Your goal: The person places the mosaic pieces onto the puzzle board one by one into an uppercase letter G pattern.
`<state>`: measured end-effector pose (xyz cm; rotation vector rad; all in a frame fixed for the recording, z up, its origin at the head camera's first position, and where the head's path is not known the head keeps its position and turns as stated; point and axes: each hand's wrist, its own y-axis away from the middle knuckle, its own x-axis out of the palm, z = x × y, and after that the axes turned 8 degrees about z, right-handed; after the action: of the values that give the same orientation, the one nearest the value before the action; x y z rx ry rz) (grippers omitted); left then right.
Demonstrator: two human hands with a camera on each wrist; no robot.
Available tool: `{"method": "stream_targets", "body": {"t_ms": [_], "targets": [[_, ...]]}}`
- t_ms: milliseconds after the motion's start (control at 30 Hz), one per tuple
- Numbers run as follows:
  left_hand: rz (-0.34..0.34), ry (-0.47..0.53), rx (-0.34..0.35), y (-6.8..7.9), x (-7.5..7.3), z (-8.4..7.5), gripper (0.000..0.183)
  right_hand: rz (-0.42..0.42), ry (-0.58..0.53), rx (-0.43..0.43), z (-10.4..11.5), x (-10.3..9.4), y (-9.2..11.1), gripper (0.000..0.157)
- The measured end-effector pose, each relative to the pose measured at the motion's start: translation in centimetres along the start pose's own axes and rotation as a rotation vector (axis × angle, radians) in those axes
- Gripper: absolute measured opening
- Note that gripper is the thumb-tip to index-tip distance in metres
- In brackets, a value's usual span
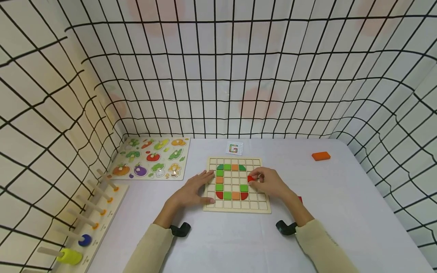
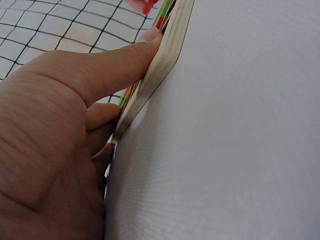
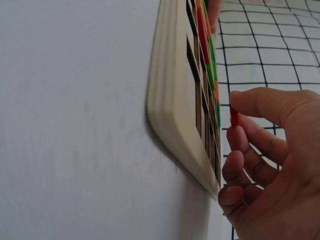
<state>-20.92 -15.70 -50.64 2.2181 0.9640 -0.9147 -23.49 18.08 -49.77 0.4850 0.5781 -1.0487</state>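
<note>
A wooden grid board [image 1: 239, 205] lies on the white table, with green, orange and red tiles set in a broken ring on it. My left hand [image 1: 192, 191] rests on its left side, fingers extended, the thumb [image 2: 117, 67] lying on the rim. Between thumb and fingers my right hand [image 1: 271, 182] pinches a small red tile [image 3: 234, 117]. That tile is held over the right part of the grid, just above a gap in the ring. Directly behind the board lies a small card [image 1: 234, 148] printed with a coloured pattern on a grid.
At the back left lies a vegetable puzzle board [image 1: 186, 151]. A peg stand [image 1: 109, 212] with yellow and blue pieces runs along the left. An orange block [image 1: 321, 156] sits far right, and a red piece [image 1: 300, 198] is partly hidden by my right forearm. Black netting surrounds the table's back and sides.
</note>
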Motion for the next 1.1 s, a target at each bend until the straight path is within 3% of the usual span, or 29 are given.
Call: {"method": "stream_targets", "body": {"t_ms": [600, 1100], "targets": [[-0.005, -0.007, 0.015, -0.2, 0.1, 0.2, 0.095, 0.016, 0.049, 0.008, 1.0, 1.8, -1.1, 0.022], [-0.005, -0.013, 0.012, -0.3, 0.2, 0.3, 0.096, 0.01, 0.056, 0.03, 2.0, 1.9, -0.9, 0.017]]}}
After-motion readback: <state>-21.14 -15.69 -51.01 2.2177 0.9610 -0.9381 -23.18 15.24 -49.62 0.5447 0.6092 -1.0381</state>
